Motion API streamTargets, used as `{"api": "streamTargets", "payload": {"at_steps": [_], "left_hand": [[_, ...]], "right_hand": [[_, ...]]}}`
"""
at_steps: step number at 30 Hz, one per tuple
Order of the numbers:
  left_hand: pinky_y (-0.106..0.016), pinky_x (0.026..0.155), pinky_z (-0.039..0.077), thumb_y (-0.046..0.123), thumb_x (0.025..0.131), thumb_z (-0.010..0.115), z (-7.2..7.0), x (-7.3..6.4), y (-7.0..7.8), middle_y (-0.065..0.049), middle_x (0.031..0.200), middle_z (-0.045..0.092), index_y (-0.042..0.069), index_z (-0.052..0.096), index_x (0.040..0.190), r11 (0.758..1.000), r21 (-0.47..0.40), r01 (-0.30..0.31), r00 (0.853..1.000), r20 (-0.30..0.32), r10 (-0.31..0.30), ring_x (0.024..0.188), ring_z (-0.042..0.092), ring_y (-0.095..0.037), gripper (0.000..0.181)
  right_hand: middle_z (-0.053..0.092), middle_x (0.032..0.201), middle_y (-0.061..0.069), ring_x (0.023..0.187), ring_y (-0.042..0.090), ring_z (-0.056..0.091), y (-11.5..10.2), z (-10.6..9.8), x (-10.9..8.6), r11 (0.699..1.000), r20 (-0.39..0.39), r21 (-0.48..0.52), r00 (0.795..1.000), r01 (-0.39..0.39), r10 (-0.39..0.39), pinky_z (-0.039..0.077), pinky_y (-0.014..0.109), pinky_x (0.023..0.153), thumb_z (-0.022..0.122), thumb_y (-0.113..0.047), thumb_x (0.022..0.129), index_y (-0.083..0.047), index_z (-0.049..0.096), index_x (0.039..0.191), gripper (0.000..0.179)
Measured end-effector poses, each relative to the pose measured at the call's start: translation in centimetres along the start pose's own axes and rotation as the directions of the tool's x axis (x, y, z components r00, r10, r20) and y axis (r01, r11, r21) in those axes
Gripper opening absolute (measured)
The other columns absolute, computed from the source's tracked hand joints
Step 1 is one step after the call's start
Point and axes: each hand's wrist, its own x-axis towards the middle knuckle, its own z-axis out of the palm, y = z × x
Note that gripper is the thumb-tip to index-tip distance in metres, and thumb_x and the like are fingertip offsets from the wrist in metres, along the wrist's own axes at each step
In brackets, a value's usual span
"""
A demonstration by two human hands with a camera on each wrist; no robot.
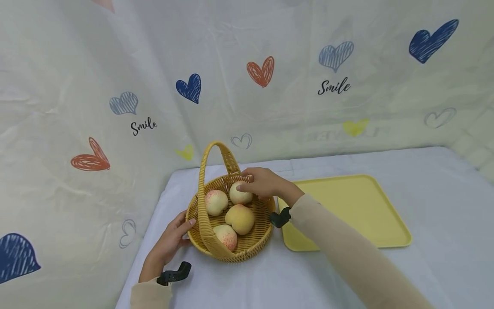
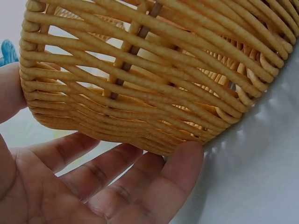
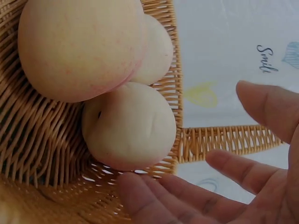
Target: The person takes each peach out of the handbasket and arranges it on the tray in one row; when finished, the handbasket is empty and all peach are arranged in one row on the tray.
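Observation:
A woven wicker basket (image 1: pixel 251 252) with a tall arched handle holds several peaches. My left hand (image 1: pixel 171 238) grips its left side, thumb at the rim and fingers along the underside of the wall (image 2: pixel 135 100). Inside the basket's far right, my right hand (image 1: pixel 267 182) reaches over a pale peach (image 3: pixel 133 133). Its thumb and fingers are spread around that peach, with gaps visible in the right wrist view. A yellower peach (image 1: pixel 240 219) lies nearer the front, between a blushed peach (image 1: pixel 216 202) at the left and another (image 1: pixel 226 238) partly behind the handle.
To the right of the basket lies a shallow yellow tray (image 1: pixel 347 210), partly covered by the right sleeve (image 1: pixel 347 249). A white cloth (image 1: pixel 444 206) covers the table. Behind it hangs a pale curtain (image 1: pixel 231 34) printed with hearts. Each wrist carries a black camera mount (image 1: pixel 280 217).

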Motion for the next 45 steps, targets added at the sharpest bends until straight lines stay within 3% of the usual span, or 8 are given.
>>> {"api": "streamTargets", "payload": {"at_steps": [5,11,21,23,28,33,37,45], "left_hand": [[-0.058,0.1,0.053,0.034,0.108,0.056,0.1,0.1,-0.1,-0.02,0.162,0.038,0.012,0.034,0.161,1.0,-0.007,0.0,1.0,0.009,0.0,0.136,0.051,-0.037,0.061],[-0.06,0.1,0.052,0.035,0.108,0.056,0.3,0.3,-0.1,-0.019,0.164,0.036,0.012,0.034,0.161,1.0,-0.016,-0.006,1.0,0.003,0.006,0.139,0.048,-0.039,0.062],[-0.056,0.097,0.055,0.034,0.108,0.056,0.6,0.3,-0.5,-0.015,0.164,0.037,0.014,0.037,0.16,0.997,-0.071,0.004,1.0,0.009,-0.003,0.144,0.043,-0.038,0.059],[-0.057,0.098,0.054,0.035,0.108,0.056,0.7,0.2,-0.5,-0.015,0.165,0.036,0.014,0.037,0.16,0.997,-0.078,0.007,1.0,0.004,-0.006,0.146,0.041,-0.039,0.059],[-0.059,0.101,0.052,0.036,0.108,0.056,0.9,0.0,-0.5,-0.015,0.166,0.034,0.014,0.036,0.16,0.996,-0.092,0.003,1.0,0.002,-0.003,0.148,0.038,-0.038,0.06],[-0.057,0.099,0.054,0.036,0.108,0.055,0.8,-0.3,-0.6,-0.015,0.164,0.036,0.014,0.037,0.159,0.996,-0.088,0.002,1.0,0.002,-0.002,0.147,0.039,-0.038,0.059],[-0.056,0.097,0.055,0.035,0.109,0.054,0.7,-0.5,-0.6,-0.015,0.163,0.037,0.014,0.037,0.159,0.996,-0.089,-0.003,1.0,-0.005,0.003,0.145,0.041,-0.037,0.057],[-0.054,0.096,0.056,0.034,0.11,0.053,0.6,-0.6,-0.5,-0.014,0.163,0.038,0.015,0.037,0.159,0.996,-0.087,-0.003,1.0,-0.006,0.002,0.142,0.044,-0.034,0.055]], "right_hand": [[0.056,0.15,0.014,0.114,0.025,0.064,-0.6,0.5,0.9,0.995,-0.009,-0.091,0.999,-0.046,0.045,0.055,0.04,0.088,0.063,-0.041,0.103,-0.008,0.046,0.156,0.066],[0.048,0.158,0.015,0.123,0.029,0.061,-0.7,1.1,1.9,0.986,0.038,-0.157,0.997,-0.063,0.07,0.058,0.037,0.084,0.062,-0.04,0.104,-0.006,0.044,0.157,0.066],[0.049,0.157,0.013,0.12,0.028,0.062,-0.6,1.6,2.8,0.983,0.068,-0.12,0.986,-0.14,0.149,0.059,0.044,0.087,0.069,-0.036,0.1,-0.008,0.048,0.155,0.065],[0.05,0.157,0.012,0.127,0.028,0.058,-0.4,1.8,3.0,0.982,0.067,-0.129,0.987,-0.136,0.145,0.055,0.044,0.095,0.07,-0.036,0.099,-0.008,0.049,0.155,0.066],[0.053,0.152,0.012,0.123,0.027,0.058,-0.1,2.2,3.3,0.981,0.064,-0.129,0.986,-0.142,0.151,0.054,0.045,0.096,0.074,-0.034,0.097,-0.009,0.05,0.152,0.066],[0.062,0.137,0.012,0.111,0.026,0.062,0.3,2.8,3.6,0.983,0.064,-0.13,0.989,-0.127,0.137,0.054,0.042,0.093,0.078,-0.032,0.091,-0.006,0.052,0.146,0.066],[0.062,0.137,0.012,0.11,0.025,0.063,0.4,3.1,3.9,0.983,0.048,-0.147,0.992,-0.11,0.118,0.054,0.041,0.094,0.079,-0.029,0.087,-0.007,0.053,0.149,0.071],[0.068,0.124,0.01,0.1,0.022,0.065,0.0,2.2,3.2,0.987,-0.011,-0.159,1.0,-0.023,0.022,0.056,0.035,0.084,0.082,-0.027,0.083,-0.008,0.061,0.14,0.063]]}}
